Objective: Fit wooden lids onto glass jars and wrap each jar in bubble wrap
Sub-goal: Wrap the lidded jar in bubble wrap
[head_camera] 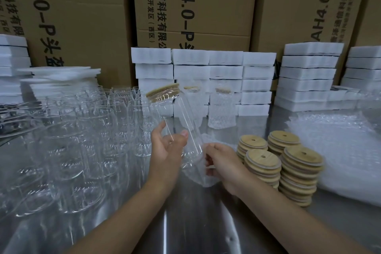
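A clear glass jar with a wooden lid on top tilts to the left above the steel table. My left hand grips its lower part, thumb on the front. My right hand pinches a piece of bubble wrap that lies around the jar's base. Two lidded jars wrapped in bubble wrap stand behind. Stacks of wooden lids sit to the right of my right hand.
Several bare glass jars crowd the left of the steel table. A heap of bubble wrap lies at the right. White foam boxes are stacked at the back before cardboard cartons.
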{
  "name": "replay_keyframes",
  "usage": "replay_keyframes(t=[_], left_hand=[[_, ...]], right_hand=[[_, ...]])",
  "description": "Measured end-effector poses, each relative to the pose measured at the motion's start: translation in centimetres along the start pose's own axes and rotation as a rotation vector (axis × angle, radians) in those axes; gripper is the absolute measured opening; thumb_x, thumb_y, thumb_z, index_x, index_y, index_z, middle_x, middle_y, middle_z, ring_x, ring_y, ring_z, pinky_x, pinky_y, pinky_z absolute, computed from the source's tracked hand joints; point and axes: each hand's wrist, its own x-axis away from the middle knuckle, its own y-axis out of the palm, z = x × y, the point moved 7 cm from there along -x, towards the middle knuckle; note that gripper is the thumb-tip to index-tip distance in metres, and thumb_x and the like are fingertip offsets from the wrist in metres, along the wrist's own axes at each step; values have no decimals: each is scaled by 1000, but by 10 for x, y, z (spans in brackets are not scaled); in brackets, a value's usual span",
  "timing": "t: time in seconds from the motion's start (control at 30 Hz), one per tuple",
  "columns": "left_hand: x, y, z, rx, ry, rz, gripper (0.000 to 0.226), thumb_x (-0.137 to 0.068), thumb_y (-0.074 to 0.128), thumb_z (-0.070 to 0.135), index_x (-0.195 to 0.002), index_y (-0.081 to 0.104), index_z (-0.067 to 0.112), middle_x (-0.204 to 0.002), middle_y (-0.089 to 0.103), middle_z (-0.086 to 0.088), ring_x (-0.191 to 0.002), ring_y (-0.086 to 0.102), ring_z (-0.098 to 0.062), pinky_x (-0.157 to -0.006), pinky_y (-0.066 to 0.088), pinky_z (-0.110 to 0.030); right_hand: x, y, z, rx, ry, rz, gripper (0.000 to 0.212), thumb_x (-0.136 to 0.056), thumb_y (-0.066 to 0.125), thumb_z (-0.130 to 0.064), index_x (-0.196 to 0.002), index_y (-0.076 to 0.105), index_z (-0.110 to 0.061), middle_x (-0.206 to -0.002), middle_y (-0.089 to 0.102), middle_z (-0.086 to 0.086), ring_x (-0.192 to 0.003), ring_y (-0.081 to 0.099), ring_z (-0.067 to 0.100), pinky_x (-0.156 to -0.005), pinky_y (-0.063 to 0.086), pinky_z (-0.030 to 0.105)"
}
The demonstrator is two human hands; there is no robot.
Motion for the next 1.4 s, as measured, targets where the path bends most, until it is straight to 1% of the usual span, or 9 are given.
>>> replay_keyframes(t=[0.13, 0.37, 0.5, 0.67, 0.77, 0.93, 1.03, 1.2, 1.4], left_hand=[[0, -5, 5, -123, 72, -10, 80, -64, 67, 56, -135, 32, 37, -108, 64, 6, -96, 64, 0, -94, 52, -41], [-1, -6, 4, -271, 132, -9, 79, -65, 68, 50, -131, 25, 48, -116, 56, 11, -111, 52, 6, -78, 40, -10], [0, -4, 5, -276, 162, -18, 79, -62, 74, 46, -127, 29, 54, -117, 53, 17, -111, 49, 11, -88, 43, -16], [0, -3, 8, -311, 231, -57, 84, -69, 87, 29, -125, 30, 57, -123, 48, 26, -117, 42, 21, -93, 36, -9], [-1, 0, 8, -337, 237, -85, 91, -63, 91, 30, -132, 33, 46, -132, 46, 22, -118, 39, 24, -87, 34, 2], [6, 12, 18, -481, 350, -170, 92, -61, 88, 36, -137, 37, 40, -140, 46, 14, -132, 40, 3, -111, 35, -24], [10, 12, 26, -473, 409, -160, 78, -62, 65, 49, -133, 35, 43, -136, 38, 18, -132, 34, 0, -109, 26, -13], [-3, -2, 4, -119, -1, -1, 49, -84, 53, 30, -132, 44, 36, -129, 45, 13, -117, 49, -2, -93, 42, -18], [-4, -2, -21, 149, -379, 89, 23, -96, 50, 22, -92, 67, 7, -62, 63, -2, -50, 60, -8, -51, 55, -21]], right_hand=[[1, -1, -2, -94, 20, -10, 20, -96, 52, -16, -78, 53, -10, -64, 43, 3, -56, 44, 11, -45, 45, 20], [3, -5, -12, -123, -36, 37, 15, -97, 51, -15, -93, 62, -5, -83, 61, 8, -76, 59, 17, -67, 51, 26], [6, -2, -18, -127, -110, 23, 18, -98, 48, -16, -93, 63, -6, -81, 63, 6, -70, 60, 14, -61, 52, 23], [14, 5, -26, 78, -280, 12, 35, -86, 48, -55, -102, 56, -24, -91, 62, 4, -70, 60, 14, -70, 54, 34], [22, 9, -28, 345, -397, 9, 74, -57, 62, -72, -121, 37, -43, -103, 57, -16, -80, 62, -2, -70, 51, 19], [21, -7, -34, 243, -463, 221, 77, -46, 77, -60, -111, 44, -35, -95, 59, -13, -81, 62, 0, -72, 52, 24], [24, -14, -41, 208, -520, 279, 73, -49, 76, -60, -109, 44, -34, -97, 58, -12, -83, 63, 0, -71, 47, 17], [30, -20, -47, 147, -551, 342, 78, -51, 81, -63, -110, 44, -28, -99, 57, -6, -89, 62, 12, -82, 50, 28], [35, -19, -48, 203, -577, 359, 63, -62, 84, -40, -109, 46, -24, -98, 56, -6, -89, 61, 11, -83, 50, 32]])
